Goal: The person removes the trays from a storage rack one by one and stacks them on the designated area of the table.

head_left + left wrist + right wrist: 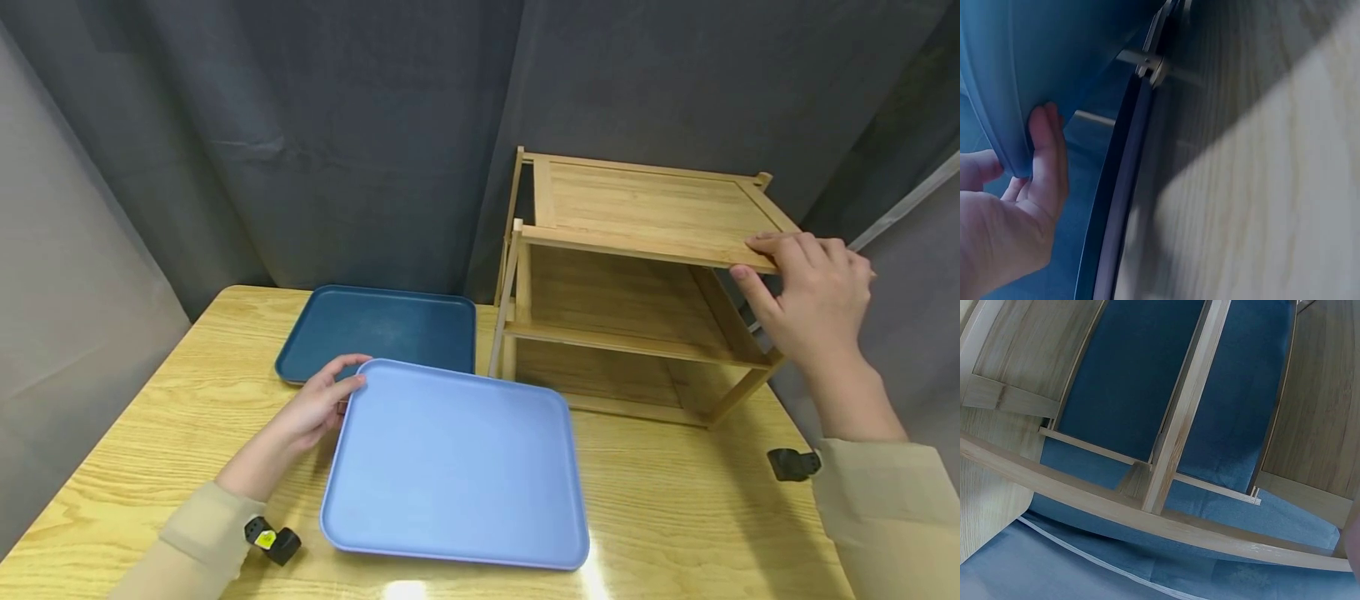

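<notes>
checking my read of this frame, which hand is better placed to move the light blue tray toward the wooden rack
Left, probably. The left hand already grips the near-left corner of the light blue tray, thumb on its rim. The right hand holds the front right corner of the wooden rack top shelf, apart from the tray.

Matt plastic trays, a bare wooden rack, a glossy wood-grain table.

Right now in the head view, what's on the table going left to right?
Left hand on the corner of the light blue tray → wooden rack → right hand holding the rack's top right corner. The dark blue tray lies behind the light one, overlapping it sideways, so it has no clear slot in the order.
</notes>
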